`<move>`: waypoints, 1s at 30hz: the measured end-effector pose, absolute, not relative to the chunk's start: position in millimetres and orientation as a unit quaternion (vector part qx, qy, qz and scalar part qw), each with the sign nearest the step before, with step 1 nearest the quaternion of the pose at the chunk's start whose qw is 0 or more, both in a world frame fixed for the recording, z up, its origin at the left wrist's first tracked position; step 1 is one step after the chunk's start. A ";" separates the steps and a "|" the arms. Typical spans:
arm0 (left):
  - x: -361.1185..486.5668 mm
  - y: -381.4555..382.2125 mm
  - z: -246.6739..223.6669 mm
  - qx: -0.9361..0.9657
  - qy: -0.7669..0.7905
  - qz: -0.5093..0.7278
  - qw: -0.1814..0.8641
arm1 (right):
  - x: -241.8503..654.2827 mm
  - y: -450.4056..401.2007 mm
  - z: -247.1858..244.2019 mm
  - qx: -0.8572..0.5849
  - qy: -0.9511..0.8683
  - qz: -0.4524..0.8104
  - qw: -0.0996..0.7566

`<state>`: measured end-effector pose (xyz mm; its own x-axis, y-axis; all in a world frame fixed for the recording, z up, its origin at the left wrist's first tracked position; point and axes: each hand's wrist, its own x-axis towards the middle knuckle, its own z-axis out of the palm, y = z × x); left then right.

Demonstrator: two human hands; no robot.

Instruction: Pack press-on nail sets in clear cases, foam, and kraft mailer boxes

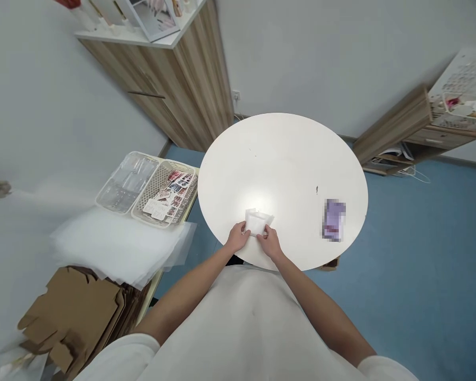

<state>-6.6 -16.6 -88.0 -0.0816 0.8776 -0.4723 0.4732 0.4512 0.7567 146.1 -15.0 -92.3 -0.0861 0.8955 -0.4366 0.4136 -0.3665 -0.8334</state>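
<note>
Near the front edge of a round white table point(285, 148) lies a small folded bundle of thin, white, slightly see-through sheet point(256, 223). Loose flaps stick out at its far side. My left hand point(238, 237) pinches its left near corner, thumb on top. On the opposite side my right hand point(270, 242) grips the right near corner the same way. Whether anything is wrapped inside the folds, I cannot tell.
A blurred purple item point(333, 219) lies at the table's right. To the left are a basket of printed cards point(170, 196), a basket of clear bags point(129, 180), white sheets point(122, 243) and flat cardboard boxes point(75, 307). A wooden cabinet point(190, 90) stands behind.
</note>
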 end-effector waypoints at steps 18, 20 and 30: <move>-130.4 27.7 -96.4 0.399 0.739 0.363 0.404 | 0.0 55.1 -91.4 -0.590 -0.519 0.578 0.219; -147.0 38.4 -97.3 0.419 0.738 0.356 0.391 | -21.1 65.9 -93.2 -0.589 -0.527 0.573 0.217; -186.1 69.1 -96.1 0.516 0.713 0.295 0.372 | -67.1 97.9 -94.4 -0.610 -0.559 0.522 0.207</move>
<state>-186.1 69.1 -96.1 -0.1912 0.9549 -0.2274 0.5159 0.2948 0.8043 -67.1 97.9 -94.4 -0.1705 0.8979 -0.4058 0.4663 -0.2893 -0.8360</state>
